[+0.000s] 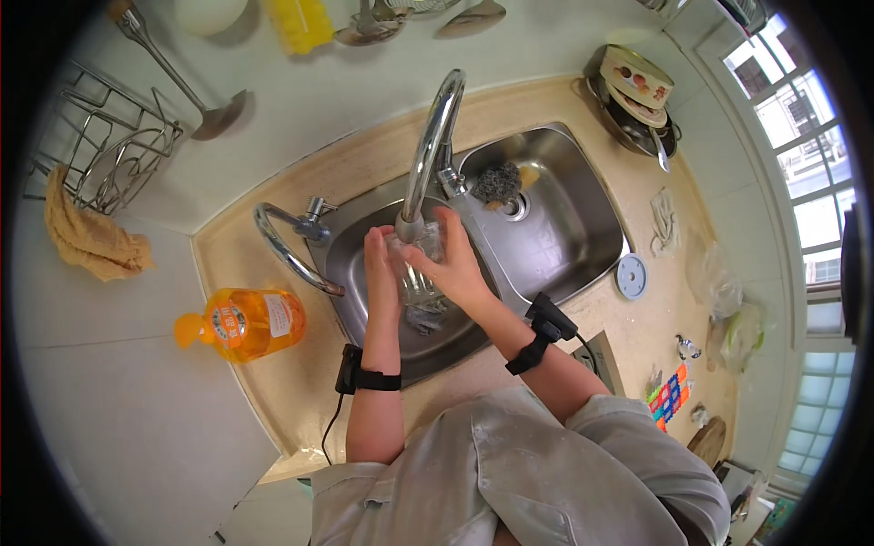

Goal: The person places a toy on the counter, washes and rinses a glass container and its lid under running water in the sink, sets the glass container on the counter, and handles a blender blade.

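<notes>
Under the spout of the chrome faucet (426, 164), a clear glass container (418, 278) is held over the left sink basin (355, 238). My left hand (381, 267) is wrapped against its left side. On its right side my right hand (452, 261) grips it, with the thumb across the front. A grey cloth or scrubber (426, 317) lies in the basin below the container; its exact kind cannot be made out.
An orange soap bottle (253, 325) lies left of the sink, near a small curved tap (280, 244). The right basin (569, 218) holds a steel scrubber (498, 185). A round grey lid (631, 277) is on the right counter. Pans (628, 118) stand at the back right.
</notes>
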Tool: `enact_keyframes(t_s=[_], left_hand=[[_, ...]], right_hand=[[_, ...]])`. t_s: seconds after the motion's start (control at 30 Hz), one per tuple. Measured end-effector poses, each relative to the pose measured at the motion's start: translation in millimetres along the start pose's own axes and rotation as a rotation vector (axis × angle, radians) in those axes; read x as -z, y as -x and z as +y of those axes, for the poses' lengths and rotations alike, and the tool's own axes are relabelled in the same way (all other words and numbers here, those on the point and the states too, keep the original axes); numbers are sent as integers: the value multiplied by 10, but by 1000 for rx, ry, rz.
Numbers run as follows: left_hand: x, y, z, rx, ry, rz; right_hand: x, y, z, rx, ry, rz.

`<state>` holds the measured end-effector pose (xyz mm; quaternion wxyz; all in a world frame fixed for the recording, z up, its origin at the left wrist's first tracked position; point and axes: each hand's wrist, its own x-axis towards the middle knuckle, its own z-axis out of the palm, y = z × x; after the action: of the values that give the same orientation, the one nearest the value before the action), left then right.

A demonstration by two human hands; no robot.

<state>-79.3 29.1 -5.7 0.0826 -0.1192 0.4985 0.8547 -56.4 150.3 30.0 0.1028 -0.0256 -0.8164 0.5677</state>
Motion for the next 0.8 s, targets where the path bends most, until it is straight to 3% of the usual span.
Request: enact_keyframes(t_s=[0.13,0.23,0.3,0.43,0.47,0.5,0.57,0.7,0.77,0.8], left_hand=[[14,96,14,141,223,-29],[69,92,12,200,332,-98],[82,118,34,311,414,-51],[85,123,26,358,464,-120],[110,89,-36,320,467,-81],[123,73,-99,287,470,-43],[170,43,-181,267,438,-73],[37,139,-30,284,514,-156],[-67,227,101,287,508,-113],[-93,248,130,287,503,-68]], right_hand=[[28,-86,-50,-75,91,-81],[27,-225,170,-80,-79,-196],[33,-196,162,-369,-640,-241],[-3,-62,44,-387,-383,-106],[-75,-41,36,-111,-168,-52],[-102,11,29,-116,-165,-50],[-76,42,-326,315,544,32],[-135,-179,-323,383,636,-123],[-180,-344,-215,266,318,-330],[-213,-337,-182,267,318,-329]])
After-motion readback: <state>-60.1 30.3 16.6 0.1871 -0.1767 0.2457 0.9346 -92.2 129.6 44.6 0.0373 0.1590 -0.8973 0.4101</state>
